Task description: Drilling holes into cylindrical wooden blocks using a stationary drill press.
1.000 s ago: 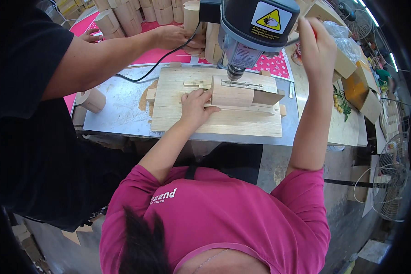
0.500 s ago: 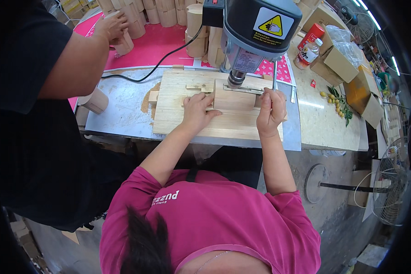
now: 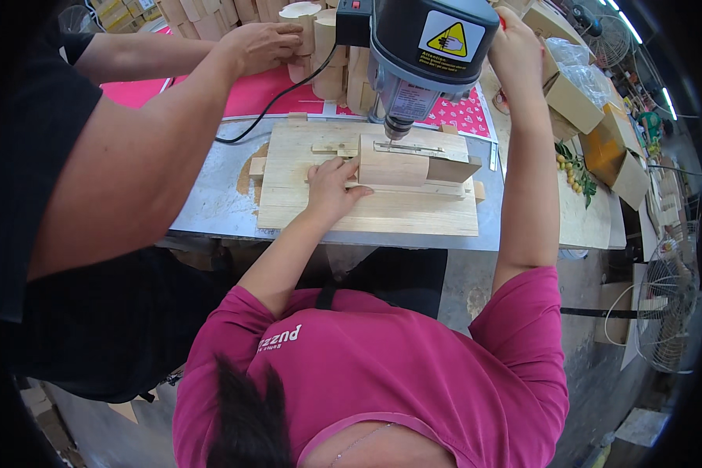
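Now our left hand (image 3: 331, 187) lies spread on the block (image 3: 392, 165), pinning it to the jig (image 3: 366, 210) under the drill (image 3: 425, 54); our right hand (image 3: 515, 51) is raised beside the drill, grip unclear.

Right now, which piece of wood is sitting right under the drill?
The rounded wooden block that the left hand presses on the plywood jig board. It lies directly below the drill bit; the other wooden pieces are stacked behind the drill press.

Drill head (image 3: 425, 54) looms over wood block (image 3: 394, 164); board's (image 3: 366, 210) front lies open.
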The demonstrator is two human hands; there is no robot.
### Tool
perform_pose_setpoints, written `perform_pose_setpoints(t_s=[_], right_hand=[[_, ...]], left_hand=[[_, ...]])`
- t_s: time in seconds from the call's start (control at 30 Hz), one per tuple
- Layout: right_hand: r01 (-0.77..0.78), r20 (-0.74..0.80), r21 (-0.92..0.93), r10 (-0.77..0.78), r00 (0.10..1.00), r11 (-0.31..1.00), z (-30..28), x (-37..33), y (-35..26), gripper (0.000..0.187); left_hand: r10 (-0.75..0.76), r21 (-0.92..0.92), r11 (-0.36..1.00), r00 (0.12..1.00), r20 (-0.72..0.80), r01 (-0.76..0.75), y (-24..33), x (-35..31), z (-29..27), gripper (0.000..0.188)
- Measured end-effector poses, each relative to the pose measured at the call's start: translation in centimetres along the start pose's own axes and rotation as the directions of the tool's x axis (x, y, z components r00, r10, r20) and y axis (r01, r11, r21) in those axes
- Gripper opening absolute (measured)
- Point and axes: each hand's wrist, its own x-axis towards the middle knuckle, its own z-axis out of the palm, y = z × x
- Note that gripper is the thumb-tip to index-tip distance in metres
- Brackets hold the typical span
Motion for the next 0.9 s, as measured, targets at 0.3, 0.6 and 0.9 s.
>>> perform_pose_setpoints(t_s=[0.3, 0.6, 0.9], right_hand=[[-0.304, 0.423, 0.396, 0.122, 0.898, 0.867, 0.0, -8.3, 2.8, 0.047], [-0.342, 0.693, 0.102, 0.18, 0.698, 0.934, -4.5, -19.8, 4.0, 0.028], [-0.598, 0.615, 0.286, 0.335, 0.714, 0.748, -9.8, -20.8, 2.0, 0.02]], left_hand=[[-0.097, -0.42, 0.905, 0.995, -0.039, 0.072, -0.9, 0.7, 0.9, 0.043], [0.179, -0.444, 0.876, 0.982, -0.063, -0.188, 0.7, -3.2, -4.1, 0.035], [-0.448, -0.88, 0.321, 0.875, 0.183, 0.349, 1.3, -4.8, -11.6, 0.022]])
